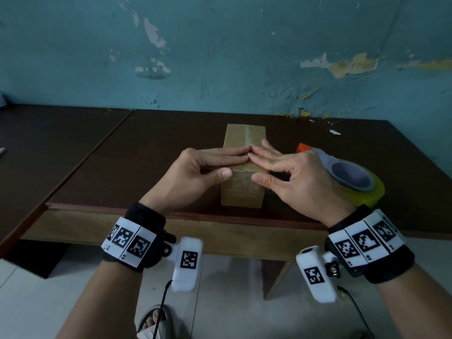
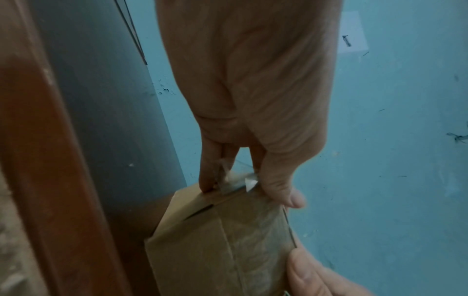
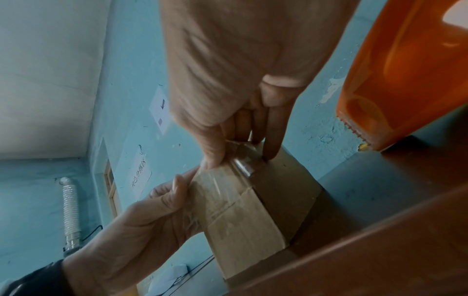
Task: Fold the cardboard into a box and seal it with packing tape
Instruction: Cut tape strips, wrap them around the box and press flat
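Observation:
A small brown cardboard box (image 1: pixel 241 193) stands closed on the dark wooden table (image 1: pixel 122 167), near its front edge. Clear tape (image 3: pixel 222 192) runs over its top and down the near face. My left hand (image 1: pixel 234 162) lays straight fingers across the top front edge, thumb on the near face. My right hand (image 1: pixel 256 167) mirrors it from the right, and the fingertips of both meet. The left wrist view shows the left hand (image 2: pixel 249 192) pressing a loose tape end (image 2: pixel 238 180) at the box (image 2: pixel 202 250) edge. The right hand (image 3: pixel 240 158) presses tape there too.
A tape dispenser (image 1: pixel 349 177) with a grey handle, orange body (image 3: pixel 405 70) and yellowish roll lies just right of the box, close behind my right hand. A second dark table (image 1: pixel 49 143) adjoins on the left. A peeling blue wall (image 1: pixel 244 57) stands behind.

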The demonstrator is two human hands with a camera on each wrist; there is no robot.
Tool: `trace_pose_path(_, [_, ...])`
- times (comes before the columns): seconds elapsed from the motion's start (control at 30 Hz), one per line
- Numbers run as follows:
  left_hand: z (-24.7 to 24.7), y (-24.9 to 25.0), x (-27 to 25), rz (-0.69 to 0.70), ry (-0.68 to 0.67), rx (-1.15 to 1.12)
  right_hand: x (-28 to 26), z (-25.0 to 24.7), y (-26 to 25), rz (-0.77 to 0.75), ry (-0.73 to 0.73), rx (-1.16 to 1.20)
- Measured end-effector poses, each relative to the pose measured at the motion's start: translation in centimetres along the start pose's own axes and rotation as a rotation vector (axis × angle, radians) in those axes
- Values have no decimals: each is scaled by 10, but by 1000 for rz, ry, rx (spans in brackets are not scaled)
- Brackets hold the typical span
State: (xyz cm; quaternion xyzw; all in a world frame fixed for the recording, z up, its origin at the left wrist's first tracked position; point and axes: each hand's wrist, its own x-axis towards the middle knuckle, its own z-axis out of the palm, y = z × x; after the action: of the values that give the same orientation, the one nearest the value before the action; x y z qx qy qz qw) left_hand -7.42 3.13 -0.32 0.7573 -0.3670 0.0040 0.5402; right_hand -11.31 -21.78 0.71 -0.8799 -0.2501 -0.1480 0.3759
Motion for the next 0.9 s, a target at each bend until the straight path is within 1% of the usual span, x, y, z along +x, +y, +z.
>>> trace_pose_path(0.2, [2, 0, 1, -17, 16, 12, 2, 2, 0, 11, 5, -14])
trace_pose_path(0.27, [1, 3, -2, -59, 17, -75, 2, 2, -1, 16, -1, 1])
trace_pose_path(0.33, [-3, 7, -6, -153, 41, -245, 2, 1, 0, 16, -7, 10])
trace_pose_path(0.4, [-5, 6, -9, -209, 68, -340, 2, 0, 1, 19, -15, 13])
trace_pose_path(0.53, [-2, 1, -7, -184, 133, -327, 2, 1, 3, 26, -12, 26])
trace_pose_path(0.63, [-3, -5, -5, -97, 155, -284, 2, 0, 3, 24, -5, 35])
trace_pose_path(0.7, [-4, -9, -4, -64, 134, -263, 1, 1, 3, 19, 0, 38])
trace_pose_path(0.8, [-4, -11, -4, -59, 82, -289, 1, 2, 4, 19, -1, 44])
trace_pose_path(0.9, [-3, -11, -5, -51, 71, -335, 1, 1, 3, 21, -5, 45])
